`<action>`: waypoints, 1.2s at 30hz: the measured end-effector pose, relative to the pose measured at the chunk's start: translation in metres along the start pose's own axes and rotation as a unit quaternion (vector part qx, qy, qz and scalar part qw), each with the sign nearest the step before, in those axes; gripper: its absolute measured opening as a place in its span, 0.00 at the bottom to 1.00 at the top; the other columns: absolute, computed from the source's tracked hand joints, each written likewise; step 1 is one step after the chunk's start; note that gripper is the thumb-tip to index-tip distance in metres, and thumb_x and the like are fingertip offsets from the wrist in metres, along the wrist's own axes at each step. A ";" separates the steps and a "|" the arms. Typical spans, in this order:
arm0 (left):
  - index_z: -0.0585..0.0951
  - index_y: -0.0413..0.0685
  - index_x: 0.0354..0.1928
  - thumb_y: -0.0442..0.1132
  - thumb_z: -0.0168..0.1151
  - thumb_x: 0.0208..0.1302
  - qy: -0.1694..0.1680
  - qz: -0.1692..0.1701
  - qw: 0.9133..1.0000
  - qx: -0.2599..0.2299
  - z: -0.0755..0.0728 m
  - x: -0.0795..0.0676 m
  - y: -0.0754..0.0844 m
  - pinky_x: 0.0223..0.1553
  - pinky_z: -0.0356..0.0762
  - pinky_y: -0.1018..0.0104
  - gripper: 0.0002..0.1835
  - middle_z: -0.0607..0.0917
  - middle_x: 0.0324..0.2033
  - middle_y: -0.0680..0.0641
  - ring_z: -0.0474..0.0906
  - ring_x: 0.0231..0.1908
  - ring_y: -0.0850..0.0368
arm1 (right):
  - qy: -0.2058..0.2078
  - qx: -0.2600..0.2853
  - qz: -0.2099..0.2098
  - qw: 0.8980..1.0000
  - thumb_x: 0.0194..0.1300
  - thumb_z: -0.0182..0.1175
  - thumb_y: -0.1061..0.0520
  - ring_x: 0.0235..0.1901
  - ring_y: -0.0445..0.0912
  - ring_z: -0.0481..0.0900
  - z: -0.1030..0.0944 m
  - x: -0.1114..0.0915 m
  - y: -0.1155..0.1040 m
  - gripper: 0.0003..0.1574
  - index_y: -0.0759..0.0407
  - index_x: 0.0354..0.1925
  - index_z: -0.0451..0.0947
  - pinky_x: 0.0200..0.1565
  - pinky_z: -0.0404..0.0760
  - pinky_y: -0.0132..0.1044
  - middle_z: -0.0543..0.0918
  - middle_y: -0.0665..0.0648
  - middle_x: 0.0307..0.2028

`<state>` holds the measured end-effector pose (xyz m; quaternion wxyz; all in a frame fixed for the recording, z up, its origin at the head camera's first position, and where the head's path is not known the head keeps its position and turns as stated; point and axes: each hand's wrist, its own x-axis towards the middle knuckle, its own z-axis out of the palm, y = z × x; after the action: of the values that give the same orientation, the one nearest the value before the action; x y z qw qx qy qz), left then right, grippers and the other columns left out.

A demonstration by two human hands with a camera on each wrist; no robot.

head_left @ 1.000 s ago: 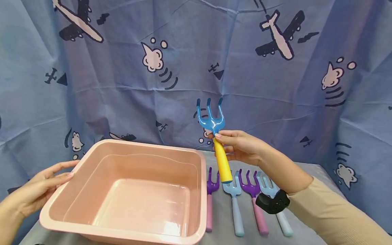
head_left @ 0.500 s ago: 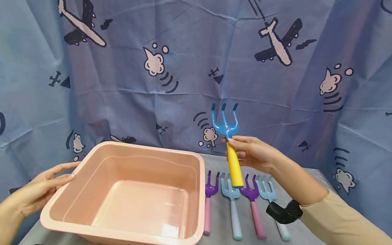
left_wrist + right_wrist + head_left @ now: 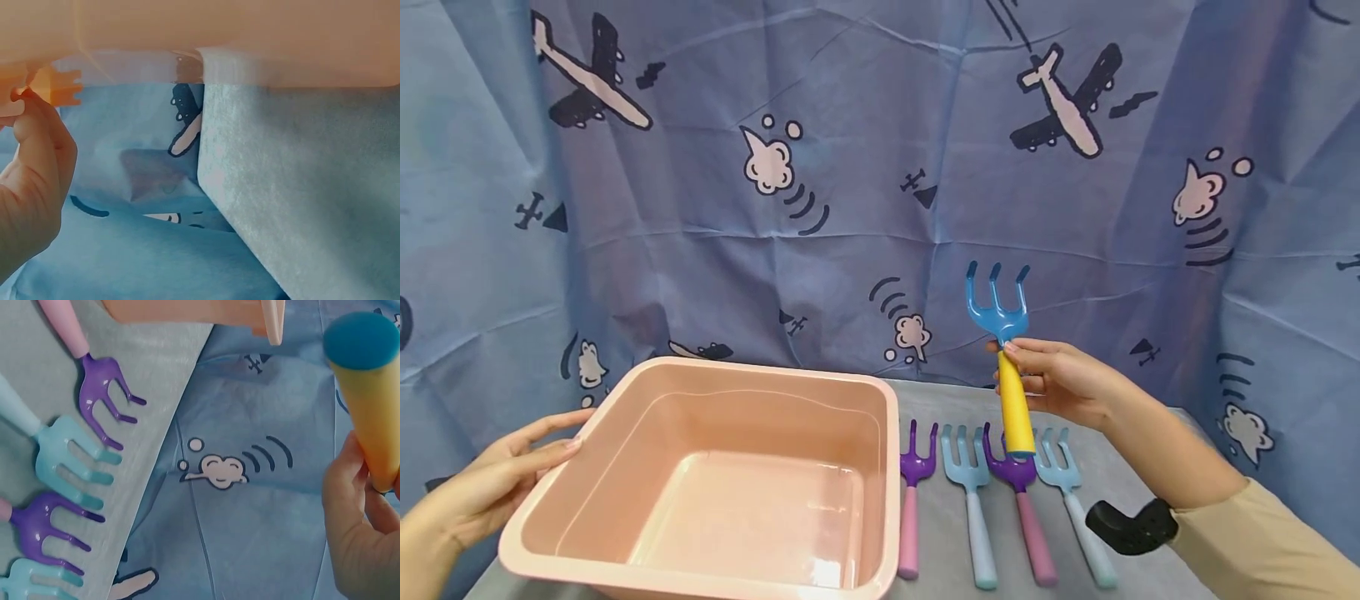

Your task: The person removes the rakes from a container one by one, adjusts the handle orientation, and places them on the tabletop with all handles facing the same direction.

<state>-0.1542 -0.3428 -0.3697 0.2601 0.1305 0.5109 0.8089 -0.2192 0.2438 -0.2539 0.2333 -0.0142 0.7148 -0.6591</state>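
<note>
My right hand [image 3: 1067,382] holds up a toy garden fork [image 3: 1015,408] with a yellow handle and three blue prongs. Thumb and fingers pinch it near the top of the handle, prongs upward. In the right wrist view, the blue butt end of that garden fork [image 3: 369,394] faces the camera. At the left, my left hand [image 3: 497,479] grips the rim of a pink plastic basin [image 3: 700,575], thumb on the edge. The basin's inside is bare. In the left wrist view the left hand [image 3: 37,144] is partly cut off beneath the basin's side.
Right of the basin, several garden forks lie in a row on the grey table [image 3: 940,533]: a purple one with a pink handle [image 3: 909,525], a light blue one [image 3: 977,533], another purple one [image 3: 1036,537] and another light blue one [image 3: 1090,537]. A blue airplane-print curtain [image 3: 850,167] hangs behind.
My right hand has moved to the right and slightly down, carrying the yellow-handled garden fork away from the basin. The left hand stays on the rim.
</note>
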 end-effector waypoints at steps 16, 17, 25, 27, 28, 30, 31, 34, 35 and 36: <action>0.78 0.66 0.55 0.29 0.34 0.74 0.016 -0.016 1.000 0.015 -0.003 -0.001 -0.001 0.42 0.81 0.57 0.26 0.82 0.46 0.47 0.81 0.44 0.52 | 0.001 -0.017 -0.008 1.000 0.72 0.49 0.53 0.40 0.46 0.79 -0.033 -0.014 0.022 0.12 0.44 0.41 0.80 0.45 0.80 0.39 0.78 0.52 0.39; 0.78 0.66 0.55 0.29 0.33 0.74 0.012 -0.013 1.000 0.013 -0.003 -0.001 -0.001 0.42 0.80 0.58 0.27 0.82 0.46 0.47 0.81 0.44 0.53 | 0.000 -0.015 -0.011 1.000 0.72 0.48 0.53 0.40 0.46 0.79 -0.035 -0.016 0.024 0.12 0.44 0.41 0.80 0.45 0.80 0.39 0.78 0.52 0.39; 0.77 0.67 0.55 0.29 0.33 0.74 0.011 -0.019 1.000 0.021 -0.004 0.000 0.003 0.41 0.81 0.58 0.27 0.82 0.46 0.48 0.81 0.43 0.53 | 0.023 0.004 -0.026 0.999 0.72 0.48 0.53 0.39 0.45 0.80 -0.054 -0.028 0.037 0.13 0.42 0.38 0.80 0.44 0.81 0.37 0.79 0.51 0.38; 0.77 0.68 0.55 0.30 0.34 0.74 0.014 -0.024 0.999 0.027 -0.004 0.000 0.004 0.41 0.81 0.58 0.27 0.82 0.46 0.49 0.81 0.43 0.53 | 0.028 0.010 -0.028 0.999 0.72 0.48 0.53 0.39 0.45 0.80 -0.059 -0.031 0.040 0.13 0.41 0.38 0.81 0.44 0.81 0.37 0.80 0.51 0.38; 0.77 0.68 0.55 0.30 0.34 0.74 0.014 -0.025 0.999 0.027 -0.005 0.000 0.005 0.41 0.81 0.58 0.27 0.82 0.46 0.49 0.81 0.43 0.53 | 0.029 0.016 -0.030 0.999 0.72 0.48 0.54 0.39 0.45 0.80 -0.061 -0.032 0.042 0.14 0.41 0.38 0.81 0.43 0.81 0.37 0.80 0.51 0.38; 0.77 0.68 0.56 0.29 0.33 0.74 0.009 -0.024 0.999 0.019 -0.005 0.000 0.004 0.42 0.81 0.58 0.27 0.81 0.47 0.49 0.81 0.44 0.53 | 0.034 0.026 -0.027 0.999 0.72 0.49 0.54 0.39 0.44 0.81 -0.065 -0.034 0.045 0.14 0.41 0.38 0.81 0.43 0.81 0.37 0.80 0.50 0.38; 0.77 0.68 0.56 0.29 0.33 0.74 0.005 -0.023 1.000 0.014 -0.004 0.000 0.004 0.42 0.80 0.58 0.28 0.81 0.48 0.49 0.80 0.44 0.53 | 0.035 0.031 -0.027 0.999 0.72 0.48 0.54 0.39 0.44 0.81 -0.066 -0.035 0.047 0.14 0.41 0.38 0.82 0.43 0.81 0.37 0.81 0.50 0.38; 0.77 0.66 0.56 0.28 0.33 0.74 -0.004 -0.019 1.000 0.000 -0.004 0.000 0.002 0.43 0.80 0.58 0.28 0.81 0.48 0.49 0.80 0.45 0.53 | 0.040 0.042 -0.025 0.998 0.72 0.48 0.54 0.39 0.44 0.81 -0.069 -0.037 0.051 0.15 0.41 0.38 0.82 0.43 0.81 0.36 0.81 0.50 0.38; 0.78 0.66 0.56 0.28 0.33 0.74 -0.004 -0.018 1.000 -0.001 -0.004 0.000 0.002 0.43 0.80 0.58 0.28 0.81 0.48 0.49 0.80 0.45 0.53 | 0.042 0.043 -0.025 0.998 0.72 0.48 0.54 0.39 0.43 0.81 -0.070 -0.037 0.053 0.15 0.41 0.38 0.82 0.43 0.81 0.36 0.81 0.49 0.38; 0.78 0.66 0.56 0.28 0.33 0.74 -0.002 -0.017 1.000 0.000 -0.004 0.000 0.002 0.43 0.80 0.58 0.28 0.82 0.48 0.49 0.80 0.45 0.53 | 0.043 0.044 -0.024 0.998 0.72 0.48 0.54 0.39 0.43 0.81 -0.071 -0.038 0.054 0.15 0.41 0.37 0.82 0.42 0.81 0.36 0.81 0.49 0.37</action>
<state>-0.1568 -0.3467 -0.3697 0.2752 0.1234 0.5125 0.8040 -0.1950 0.3298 -0.2913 0.1864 0.0073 0.6939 -0.6955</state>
